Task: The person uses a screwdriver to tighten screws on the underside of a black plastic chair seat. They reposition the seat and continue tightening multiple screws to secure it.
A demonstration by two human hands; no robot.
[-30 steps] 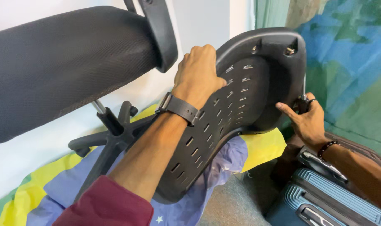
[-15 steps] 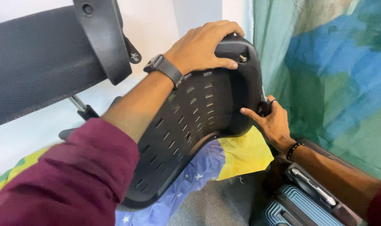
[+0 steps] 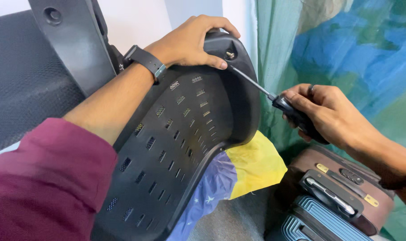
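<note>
A black slotted plastic chair back shell [image 3: 180, 147] leans upright in the middle of the head view. My left hand [image 3: 191, 38], with a dark watch on the wrist, grips its top rim beside a screw [image 3: 230, 55]. My right hand [image 3: 325, 111] holds a black-handled screwdriver [image 3: 274, 99]; its thin shaft slants up and left, and the tip sits at that screw. A maroon sleeve covers my left upper arm at lower left.
A black mesh chair seat [image 3: 24, 85] and its plastic bracket [image 3: 75, 40] fill the upper left. A yellow and blue cloth [image 3: 243, 169] lies below the shell. A brown suitcase [image 3: 345, 183] and a blue one [image 3: 314, 221] stand lower right. A green-blue curtain [image 3: 345, 44] hangs behind.
My left hand slid up onto the shell's top rim. My right hand left the shell's right edge and now holds the screwdriver with its tip at the top screw.
</note>
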